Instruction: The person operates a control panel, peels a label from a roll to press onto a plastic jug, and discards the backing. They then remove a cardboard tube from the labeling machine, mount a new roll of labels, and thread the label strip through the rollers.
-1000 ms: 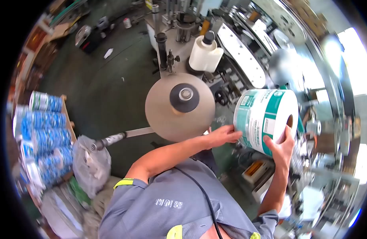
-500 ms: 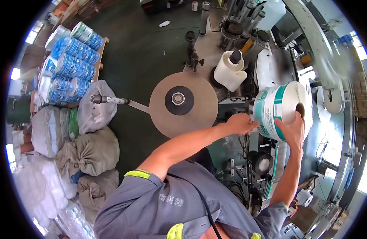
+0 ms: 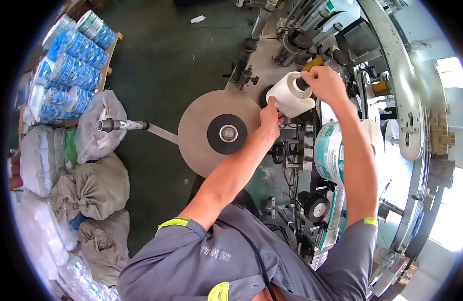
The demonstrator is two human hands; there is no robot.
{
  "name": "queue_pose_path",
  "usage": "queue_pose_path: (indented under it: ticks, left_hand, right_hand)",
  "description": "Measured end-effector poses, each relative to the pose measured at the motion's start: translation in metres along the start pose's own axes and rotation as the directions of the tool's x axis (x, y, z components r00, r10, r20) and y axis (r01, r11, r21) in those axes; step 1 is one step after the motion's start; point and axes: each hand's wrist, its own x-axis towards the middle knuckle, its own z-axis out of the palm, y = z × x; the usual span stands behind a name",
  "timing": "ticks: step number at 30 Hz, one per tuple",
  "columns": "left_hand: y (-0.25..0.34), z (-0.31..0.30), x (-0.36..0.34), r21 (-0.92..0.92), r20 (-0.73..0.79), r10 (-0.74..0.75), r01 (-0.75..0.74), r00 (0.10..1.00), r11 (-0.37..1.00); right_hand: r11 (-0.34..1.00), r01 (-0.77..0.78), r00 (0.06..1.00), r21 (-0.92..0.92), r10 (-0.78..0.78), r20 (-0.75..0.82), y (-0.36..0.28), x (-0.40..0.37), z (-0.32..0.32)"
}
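A white roll (image 3: pixel 290 95) stands on a black spindle on the machine. My left hand (image 3: pixel 270 118) touches the lower left side of this roll, its fingers partly spread. At the roll's top, my right hand (image 3: pixel 326 85) has its fingers wrapped round the dark spindle end (image 3: pixel 302 83). The large roll with green and white labels (image 3: pixel 327 150) sits to the right, partly behind my right forearm. Left of the white roll is a big flat disc (image 3: pixel 196 131) with a black hub.
Wrapped blue-labelled rolls (image 3: pixel 76 70) are stacked on a pallet at the left. Below them lie tan sacks (image 3: pixel 101 185) and plastic bags (image 3: pixel 98 125). A metal arm (image 3: pixel 122 125) juts out left of the disc. Metal rails and posts (image 3: pixel 402 90) run along the right.
Both my hands have left the green-labelled roll and moved up to the white roll and its spindle. The view has shifted somewhat.
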Motion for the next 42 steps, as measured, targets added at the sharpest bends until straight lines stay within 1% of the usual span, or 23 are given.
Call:
queue_pose_path:
  ticks: [1,3,4,6,7,9,11,15,17,20,21,23,25,30,32,33,35,37,38,39,40,41,42]
  left_hand:
    - [-0.001,-0.001,0.004,-0.010,-0.005,-0.008,0.008,1.000,1.000]
    - [-0.005,-0.004,0.013,-0.032,0.000,-0.019,0.019,1.000,0.999]
    - [-0.003,-0.005,0.011,-0.038,-0.001,-0.019,0.019,1.000,0.999]
    - [0.004,0.001,0.011,-0.039,-0.053,-0.079,0.077,0.995,0.996]
    - [-0.001,-0.001,0.013,-0.035,-0.058,-0.095,0.093,0.994,0.995]
    - [-0.002,-0.001,0.016,-0.125,-0.028,-0.066,0.062,0.997,0.990]
    - [0.007,0.004,0.011,-0.133,-0.031,-0.092,0.087,0.995,0.987]
    - [0.017,0.007,-0.002,-0.044,-0.056,-0.075,0.073,0.996,0.996]
    - [0.012,0.006,-0.002,-0.128,0.059,0.074,-0.066,0.996,0.990]
    - [0.009,0.000,0.003,-0.092,0.077,0.058,-0.051,0.995,0.994]
    - [0.008,0.000,0.004,-0.091,0.064,0.051,-0.045,0.997,0.995]
    - [0.012,0.006,-0.007,-0.183,0.039,0.084,-0.075,0.996,0.980]
    - [0.012,0.012,-0.001,-0.226,0.003,0.069,-0.066,0.998,0.972]
    - [0.002,0.019,0.003,-0.225,-0.045,0.058,-0.066,0.997,0.972]
    - [0.007,0.022,-0.001,-0.160,-0.033,0.093,-0.097,0.995,0.982]
    - [0.011,0.024,-0.004,-0.087,-0.019,0.129,-0.131,0.991,0.988]
    - [0.017,0.030,-0.007,-0.083,-0.041,0.116,-0.119,0.992,0.989]
    - [0.023,0.034,-0.009,-0.071,-0.061,0.100,-0.104,0.993,0.992]
    - [0.026,0.035,-0.009,-0.199,-0.044,0.055,-0.063,0.998,0.978]
    - [0.028,0.036,-0.011,-0.326,-0.023,0.011,-0.018,1.000,0.945]
    - [0.027,0.035,-0.010,-0.271,-0.059,0.032,-0.047,0.998,0.961]
    - [0.028,0.035,-0.005,-0.281,-0.061,0.038,-0.054,0.997,0.958]
    - [0.026,0.033,-0.001,-0.291,-0.099,0.012,-0.041,0.995,0.956]
  right_hand:
    - [0.998,0.009,0.998,0.069,-0.014,0.061,0.006,0.006,-0.001]
    - [0.979,-0.179,0.969,0.097,0.158,0.189,0.002,0.009,-0.016]
    - [0.963,-0.224,0.972,0.148,0.210,0.109,-0.002,0.009,-0.035]
    - [0.968,-0.006,0.939,0.252,0.092,-0.332,0.013,0.000,-0.109]
    - [0.964,0.070,0.891,0.258,0.056,-0.451,0.011,-0.015,-0.159]
    - [0.981,0.135,0.838,0.139,-0.038,-0.545,0.013,-0.036,-0.229]
    - [0.996,0.055,0.843,-0.075,-0.086,-0.532,0.032,-0.040,-0.235]
    - [0.847,-0.171,0.939,-0.503,-0.014,-0.343,0.105,-0.015,-0.126]
    - [0.849,-0.112,0.972,-0.517,-0.015,-0.235,0.126,0.000,-0.064]
    - [0.874,-0.080,0.995,-0.478,0.045,-0.084,0.155,0.016,-0.003]
    - [0.890,-0.020,0.997,-0.456,0.051,0.055,0.159,0.016,0.011]
    - [0.905,0.036,0.977,-0.424,0.058,0.205,0.164,0.012,0.030]
    - [0.939,0.031,0.837,-0.343,0.163,0.522,0.172,0.015,0.034]
    - [0.955,-0.003,0.694,-0.298,0.217,0.687,0.158,0.012,0.027]
    - [0.957,-0.032,0.848,-0.287,0.178,0.499,0.121,0.002,0.011]
    - [0.957,-0.027,0.847,-0.289,0.175,0.501,0.101,-0.006,0.007]
    - [0.984,-0.039,0.887,0.174,-0.046,0.460,0.061,-0.021,0.006]
    - [0.993,-0.082,0.911,0.087,0.039,0.411,0.031,-0.024,0.010]
    - [0.989,-0.131,0.918,0.067,0.095,0.386,0.026,-0.027,0.003]
    - [0.987,-0.119,0.973,0.109,0.094,0.211,0.026,-0.037,0.003]
    - [0.985,-0.092,0.996,0.146,0.089,0.026,0.025,-0.048,0.001]
    - [0.986,-0.080,0.997,0.144,0.077,0.027,0.013,-0.054,-0.006]
    - [0.960,0.040,0.994,0.277,-0.009,-0.111,-0.007,-0.062,-0.016]
